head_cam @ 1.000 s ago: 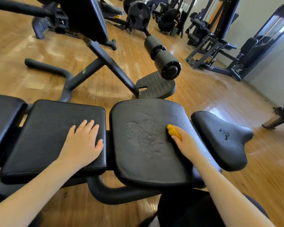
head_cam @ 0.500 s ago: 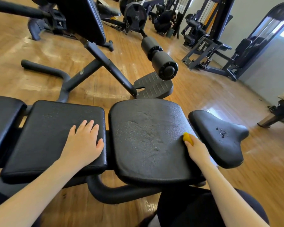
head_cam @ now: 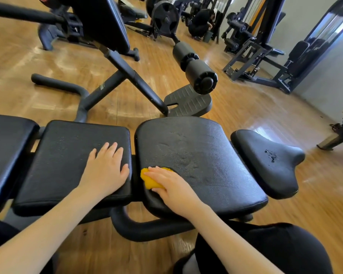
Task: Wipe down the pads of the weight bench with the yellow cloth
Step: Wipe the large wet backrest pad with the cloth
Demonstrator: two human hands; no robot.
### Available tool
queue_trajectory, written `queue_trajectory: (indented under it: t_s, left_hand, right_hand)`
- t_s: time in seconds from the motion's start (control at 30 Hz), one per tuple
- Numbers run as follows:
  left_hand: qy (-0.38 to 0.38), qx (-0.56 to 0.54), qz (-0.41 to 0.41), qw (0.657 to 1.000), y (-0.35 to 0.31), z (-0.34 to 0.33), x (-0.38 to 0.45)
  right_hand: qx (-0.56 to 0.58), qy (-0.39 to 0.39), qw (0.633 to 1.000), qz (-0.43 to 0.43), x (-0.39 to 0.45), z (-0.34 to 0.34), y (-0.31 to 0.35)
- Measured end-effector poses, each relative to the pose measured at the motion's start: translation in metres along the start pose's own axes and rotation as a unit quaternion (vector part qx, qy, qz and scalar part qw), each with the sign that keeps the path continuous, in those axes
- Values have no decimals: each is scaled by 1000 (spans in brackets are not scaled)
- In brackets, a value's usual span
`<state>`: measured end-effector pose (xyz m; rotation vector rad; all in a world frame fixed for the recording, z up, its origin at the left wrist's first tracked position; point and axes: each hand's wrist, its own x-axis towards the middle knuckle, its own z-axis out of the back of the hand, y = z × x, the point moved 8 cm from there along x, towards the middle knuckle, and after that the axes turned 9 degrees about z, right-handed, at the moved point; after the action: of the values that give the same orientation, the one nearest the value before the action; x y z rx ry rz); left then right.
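Observation:
The weight bench runs left to right in front of me, with several black pads. My right hand (head_cam: pixel 173 187) presses the yellow cloth (head_cam: pixel 150 179) flat against the near left corner of the wide, worn seat pad (head_cam: pixel 206 161); most of the cloth is hidden under my fingers. My left hand (head_cam: pixel 105 169) lies palm down, fingers apart, on the right end of the rectangular middle pad (head_cam: pixel 64 155). A small saddle-shaped pad (head_cam: pixel 269 161) with a torn spot sits at the bench's right end. Part of another pad (head_cam: pixel 6 149) shows at the far left.
Behind the bench on the wooden floor stands another bench frame with roller pads (head_cam: pixel 196 66) and a ribbed footplate (head_cam: pixel 188 103). Weight machines (head_cam: pixel 265 46) line the back right wall, where a person crouches (head_cam: pixel 201 22). My knee (head_cam: pixel 265 250) is at the lower right.
My right hand has swept the cloth across the seat pad from its right edge to its near left corner. My left hand has stayed in place.

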<state>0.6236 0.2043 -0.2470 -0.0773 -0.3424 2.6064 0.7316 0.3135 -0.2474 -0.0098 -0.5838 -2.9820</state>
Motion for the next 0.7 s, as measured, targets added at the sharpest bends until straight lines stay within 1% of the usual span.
queue_trajectory:
  t_s: [0.1,0.2,0.3,0.4,0.47,0.6,0.7]
  left_hand:
    - [4,2,-1,1000,0,-1,0]
    - [7,2,-5,1000,0,-3,-1]
    - [7,7,-6,1000,0,-3,-1]
    - [6,14,-6,1000,0,-3,0]
    - [6,16,-5,1000,0,-3,0]
    - [7,14,-7,1000,-1,-3,0]
    - [5,15,-9,1000,-1,-3,1]
  right_hand:
    - [10,-17,999,-25,-21,13,-40]
    - [29,-72,992,-102,-56,43,-92]
    - [67,-125,966,-215,-105,73,-142]
    - [54,-177,929,-321,-156,91,-184]
    - [47,-195,914,-353,-171,94,-195]
    - [38,-189,898,-395,-169,92,-196]
    - [10,-179,899,-400,-161,92,-182]
